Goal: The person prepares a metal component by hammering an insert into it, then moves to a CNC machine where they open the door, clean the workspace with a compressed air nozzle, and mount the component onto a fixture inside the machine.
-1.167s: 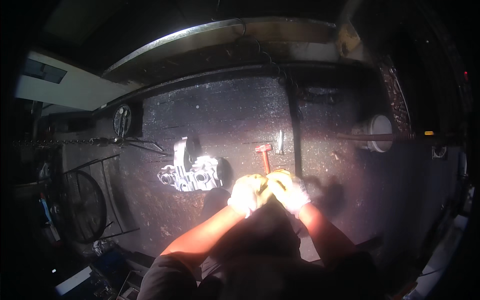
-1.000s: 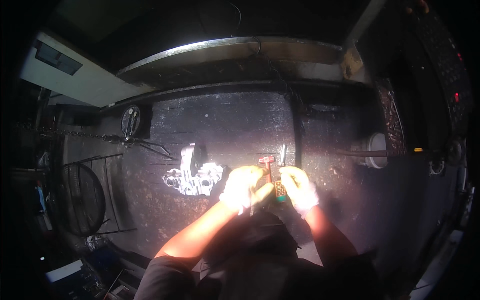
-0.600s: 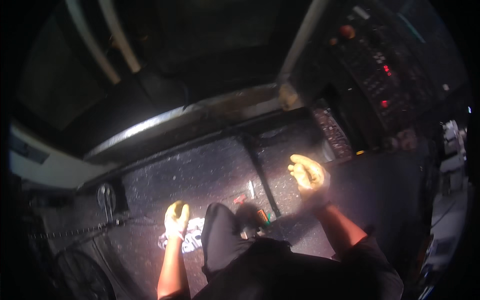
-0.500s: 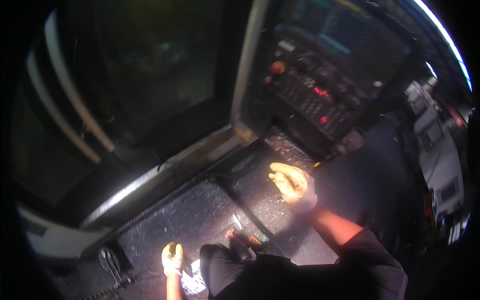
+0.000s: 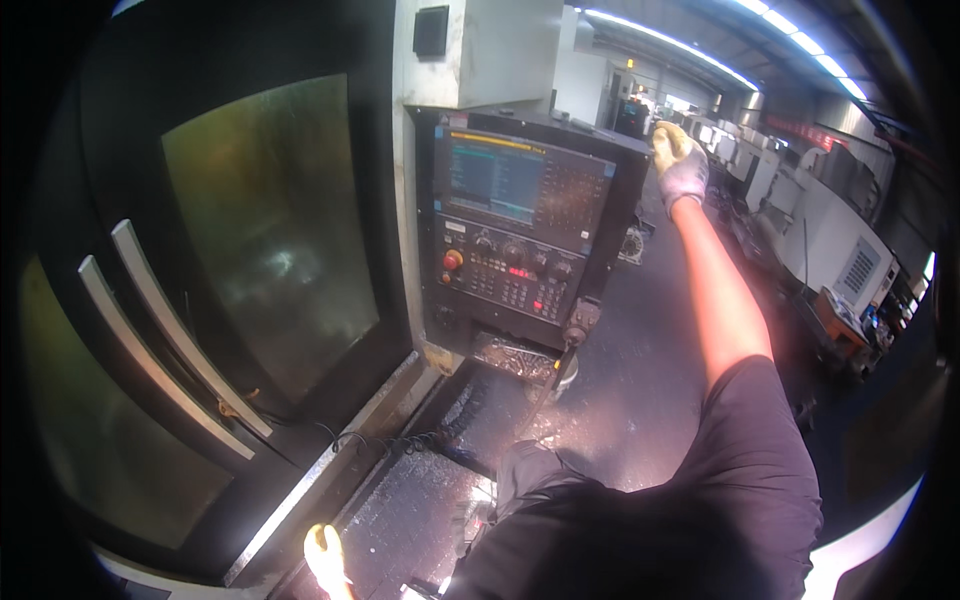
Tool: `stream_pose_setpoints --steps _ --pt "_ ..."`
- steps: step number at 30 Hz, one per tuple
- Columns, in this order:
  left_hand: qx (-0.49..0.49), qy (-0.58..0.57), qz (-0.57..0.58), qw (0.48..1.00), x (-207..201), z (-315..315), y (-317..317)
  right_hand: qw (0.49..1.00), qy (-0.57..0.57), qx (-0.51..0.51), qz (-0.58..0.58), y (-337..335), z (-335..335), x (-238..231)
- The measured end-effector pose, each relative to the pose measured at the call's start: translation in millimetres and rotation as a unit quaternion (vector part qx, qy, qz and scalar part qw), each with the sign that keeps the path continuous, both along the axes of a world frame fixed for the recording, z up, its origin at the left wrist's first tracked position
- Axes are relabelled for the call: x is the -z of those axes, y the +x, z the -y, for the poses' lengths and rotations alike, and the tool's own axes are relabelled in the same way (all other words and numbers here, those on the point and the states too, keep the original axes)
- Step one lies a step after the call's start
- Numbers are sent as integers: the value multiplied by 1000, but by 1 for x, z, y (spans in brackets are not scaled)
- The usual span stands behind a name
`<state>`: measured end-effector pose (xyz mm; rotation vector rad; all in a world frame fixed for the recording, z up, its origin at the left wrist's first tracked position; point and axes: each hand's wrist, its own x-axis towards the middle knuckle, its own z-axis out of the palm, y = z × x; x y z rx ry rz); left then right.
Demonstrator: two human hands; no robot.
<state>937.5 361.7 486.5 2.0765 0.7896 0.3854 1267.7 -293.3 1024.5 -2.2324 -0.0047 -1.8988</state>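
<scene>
My right arm reaches up and forward. My right hand [image 5: 682, 170], in a yellowish work glove with a pale cuff, is at the upper right edge of a machine control panel [image 5: 510, 325]. Its fingers are curled in; whether they touch the panel edge, I cannot tell. The panel carries a lit screen [image 5: 495, 178], rows of buttons and a red mushroom button [image 5: 452, 260]. Low at the left, my left hand [image 5: 325, 555], also gloved, hangs beside the machine's lower edge with its fingers loosely apart and nothing visible in them.
At the left stand dark machine doors with windows [image 5: 275, 230] and two long pale handles [image 5: 180, 310]. A coiled black cable [image 5: 400, 440] runs along the lower ledge. Below the panel are a tray of metal chips [image 5: 515, 355] and a bucket [image 5: 565, 378]. More machines [image 5: 835, 245] line the right.
My right hand has risen from low in front of the panel to its upper right edge. My left hand stays low. The view has tilted up, showing the whole panel and the hall.
</scene>
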Motion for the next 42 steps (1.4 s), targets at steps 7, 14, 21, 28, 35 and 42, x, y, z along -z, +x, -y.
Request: stream_pose_setpoints --steps 7,14,21,28,35,42 --pt "-27 4 -131 991 8 3 -31 975 0 113 -191 68 -7 -17" --pt "-7 63 -174 983 -6 -5 -13 977 121 -97 -147 89 25 13" --pt "25 197 -224 954 -24 -38 -8 881 184 -433 43 -3 -83 79" --pt "-76 388 108 912 -194 -72 48 752 54 -563 -338 -3 -258 247" --pt "-291 278 292 868 -326 -134 118 374 119 -767 -508 32 -491 301" --pt "-337 502 230 763 -357 -202 177 332 -70 -779 -527 49 -663 268"
